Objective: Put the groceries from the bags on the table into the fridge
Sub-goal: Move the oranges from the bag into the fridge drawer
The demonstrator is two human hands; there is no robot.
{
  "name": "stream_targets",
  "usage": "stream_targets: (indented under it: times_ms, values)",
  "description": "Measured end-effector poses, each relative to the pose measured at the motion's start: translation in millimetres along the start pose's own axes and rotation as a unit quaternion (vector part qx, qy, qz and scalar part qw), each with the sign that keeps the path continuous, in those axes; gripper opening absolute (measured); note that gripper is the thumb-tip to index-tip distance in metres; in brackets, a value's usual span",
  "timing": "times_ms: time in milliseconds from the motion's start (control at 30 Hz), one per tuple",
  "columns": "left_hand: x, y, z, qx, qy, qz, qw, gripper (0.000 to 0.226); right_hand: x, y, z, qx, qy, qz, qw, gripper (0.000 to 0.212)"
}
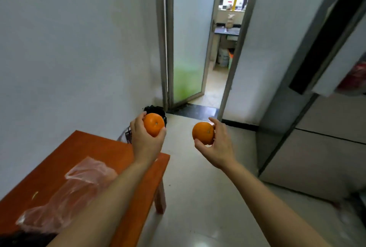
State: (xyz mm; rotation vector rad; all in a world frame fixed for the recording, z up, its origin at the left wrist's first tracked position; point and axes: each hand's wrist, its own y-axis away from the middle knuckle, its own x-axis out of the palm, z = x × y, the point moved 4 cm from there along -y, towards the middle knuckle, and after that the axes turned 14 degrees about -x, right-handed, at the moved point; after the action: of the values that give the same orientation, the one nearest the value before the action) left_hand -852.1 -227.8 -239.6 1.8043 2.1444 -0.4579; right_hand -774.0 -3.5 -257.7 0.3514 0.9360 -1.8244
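Orange-skinned fruit, mid-carry: left hand [142, 137] grips one orange [154, 124], right hand [216, 147] grips a second orange [203, 133], past the surface's [79, 147] far corner; neither is in the fridge [316, 147] yet, bag [79, 187] looks emptied.

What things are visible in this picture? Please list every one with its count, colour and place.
oranges: 2, orange, held up in the middle, one on each side
table: 1, red-brown, lower left
plastic bag: 1, clear, lying on the table
bin: 1, black, on the floor beyond the table, by the door frame
glass door: 1, frosted with a green tint, open, centre back
yellow bottle: 1, yellow, far room, by the window
fridge: 1, grey, right side
left grip: 1, bare hand, curled round the left-side orange
right grip: 1, bare hand, curled round the right-side orange
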Motion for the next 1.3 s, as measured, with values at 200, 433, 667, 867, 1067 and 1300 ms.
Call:
stream_targets:
  times_ms: [200, 433, 667, 867, 1067, 1300]
  values:
    - [166.2, 135.4, -103.2, 0.068, 0.002, 0.105, 0.992, 0.07, -202.1, 82.7, -115.2, 0.086, 0.008, -0.117, 0.989, 0.088]
    - [348.1, 267.1, -192.7, 0.166, -0.016, 0.238, 0.957, 0.074, -399.3, 167.7, -232.5, 0.169, 0.059, -0.244, 0.953, 0.078]
    - [508.3, 324.4, -264.9, 0.237, -0.025, 0.346, 0.907, 0.07, -511.7, 193.7, -332.3, 0.205, 0.073, -0.322, 0.921, 0.078]
    - [654.7, 330.4, -334.0, 0.254, 0.008, 0.396, 0.882, 0.07, -592.3, 160.4, -429.6, 0.238, 0.091, -0.346, 0.903, 0.085]
    - [763.3, 298.8, -442.2, 0.259, 0.052, 0.404, 0.876, 0.068, -681.3, 75.4, -495.2, 0.253, 0.124, -0.354, 0.892, 0.102]
    - [862.0, 248.4, -518.3, 0.258, 0.029, 0.35, 0.9, 0.072, -746.2, -32.9, -567.0, 0.197, 0.099, -0.374, 0.901, 0.092]
